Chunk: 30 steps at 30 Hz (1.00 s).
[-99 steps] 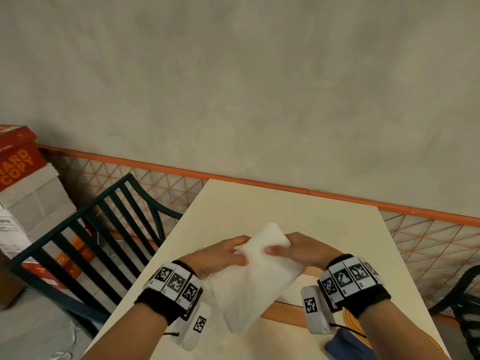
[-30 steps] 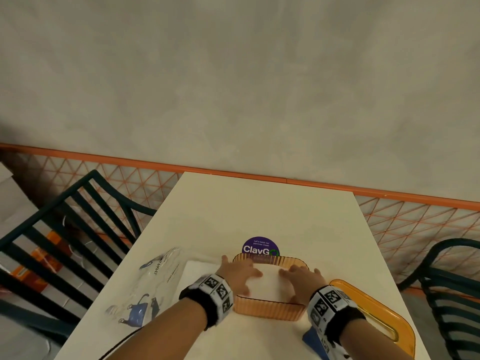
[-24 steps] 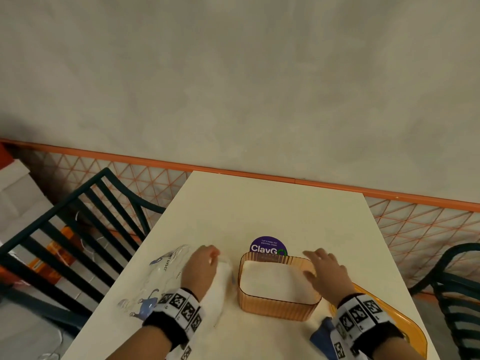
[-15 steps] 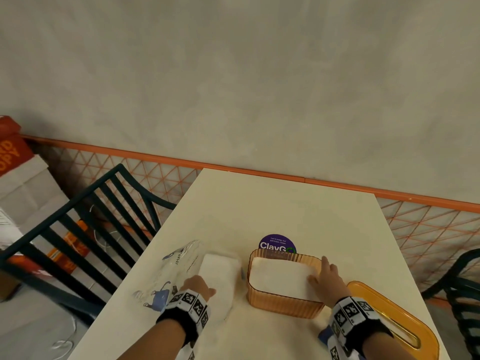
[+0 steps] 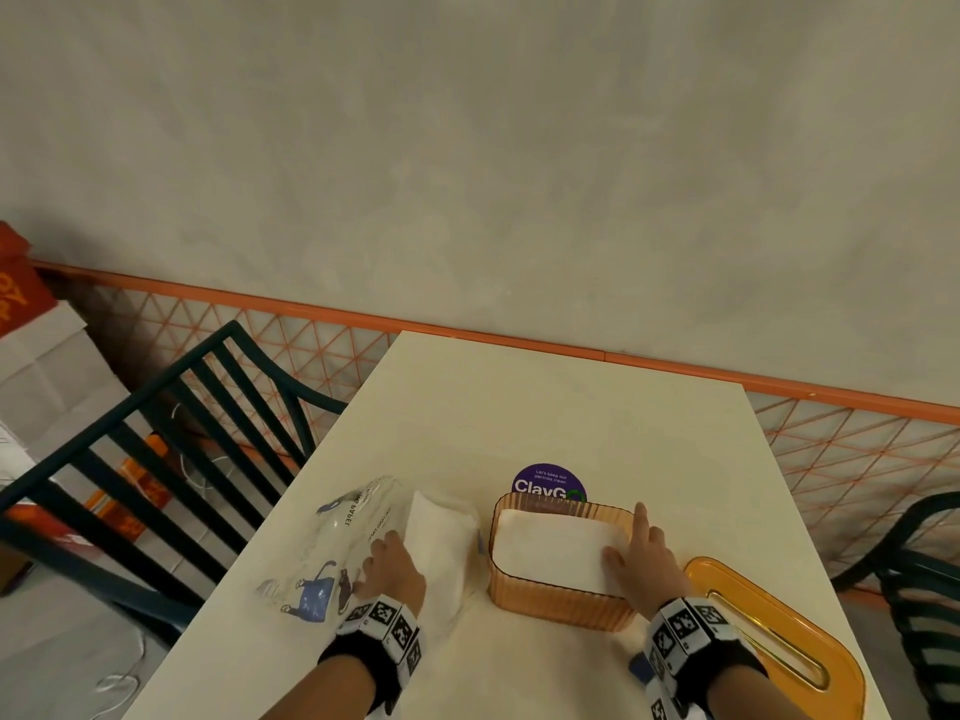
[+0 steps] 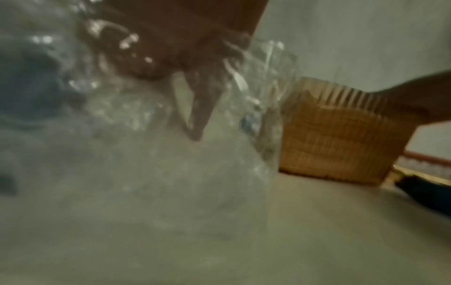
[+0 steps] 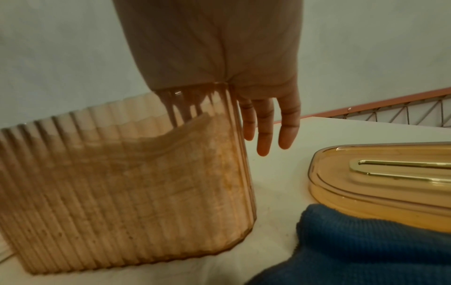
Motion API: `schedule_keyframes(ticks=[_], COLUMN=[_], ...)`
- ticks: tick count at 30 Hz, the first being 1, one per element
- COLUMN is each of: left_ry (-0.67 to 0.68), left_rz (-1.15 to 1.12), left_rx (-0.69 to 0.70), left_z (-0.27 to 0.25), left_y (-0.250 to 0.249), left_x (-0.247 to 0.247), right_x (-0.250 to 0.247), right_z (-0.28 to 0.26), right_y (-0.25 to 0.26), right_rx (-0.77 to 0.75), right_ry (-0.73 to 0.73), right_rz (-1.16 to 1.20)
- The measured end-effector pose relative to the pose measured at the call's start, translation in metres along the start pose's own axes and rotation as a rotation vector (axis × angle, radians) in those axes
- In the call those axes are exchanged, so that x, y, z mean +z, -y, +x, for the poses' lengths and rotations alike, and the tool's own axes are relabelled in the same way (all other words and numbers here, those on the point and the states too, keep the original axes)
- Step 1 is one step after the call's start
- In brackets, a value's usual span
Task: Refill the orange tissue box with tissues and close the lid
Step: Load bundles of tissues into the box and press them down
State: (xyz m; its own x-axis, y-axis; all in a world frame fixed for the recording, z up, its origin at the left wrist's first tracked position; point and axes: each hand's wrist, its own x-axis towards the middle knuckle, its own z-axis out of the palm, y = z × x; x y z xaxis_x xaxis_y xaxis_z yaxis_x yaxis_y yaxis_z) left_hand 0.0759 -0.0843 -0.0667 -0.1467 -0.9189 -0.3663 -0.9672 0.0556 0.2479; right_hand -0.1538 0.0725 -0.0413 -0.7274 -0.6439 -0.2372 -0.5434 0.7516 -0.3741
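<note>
Orange tissue box (image 5: 556, 605) filled, lid (image 5: 737, 584) off.
Head: box on table (image 5: 519, 407), lid beside it; right hand (image 5: 647, 561) flat on tissues (image 5: 545, 548). Left wrist: left hand (image 6: 175, 34) on wrapper (image 6: 146, 108), grip unreadable. Right wrist: fingers (image 7: 264, 131) straight, straddling the rim; humped tissues may block lid.

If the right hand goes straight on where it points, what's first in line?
Likely bare table past the orange box's far right corner; the right hand straddles that wall, fingers angled down. Depth unclear.

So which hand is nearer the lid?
Right. The right hand sits at the box's right end, beside the lid; the left hand is at the tissue pack, beyond the box.
</note>
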Motion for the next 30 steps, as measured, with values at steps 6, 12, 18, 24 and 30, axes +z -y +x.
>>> schedule_keyframes(ticks=[6, 12, 18, 24, 30], left_ry=[0.23, 0.428, 0.493, 0.609, 0.817], left_rz=[-0.391, -0.509, -0.793, -0.796, -0.707], left_rx=[-0.168, -0.011, 0.134, 0.36, 0.587], left_z=[0.018, 0.013, -0.004, -0.025, -0.06], left_y=[0.001, 0.003, 0.013, -0.011, -0.067], left_x=[-0.022, -0.046, -0.095, -0.138, -0.139], right_x=[0.001, 0.001, -0.036, -0.108, -0.121], right_z=[0.001, 0.003, -0.003, -0.018, -0.03], right_y=[-0.001, -0.004, 0.001, 0.069, 0.117], right_rx=[-0.009, -0.013, -0.054, -0.386, -0.484], right_ry=[0.003, 0.027, -0.028, 0.003, 0.321], right_rz=[0.017, -0.003, -0.017, 0.408, 0.341])
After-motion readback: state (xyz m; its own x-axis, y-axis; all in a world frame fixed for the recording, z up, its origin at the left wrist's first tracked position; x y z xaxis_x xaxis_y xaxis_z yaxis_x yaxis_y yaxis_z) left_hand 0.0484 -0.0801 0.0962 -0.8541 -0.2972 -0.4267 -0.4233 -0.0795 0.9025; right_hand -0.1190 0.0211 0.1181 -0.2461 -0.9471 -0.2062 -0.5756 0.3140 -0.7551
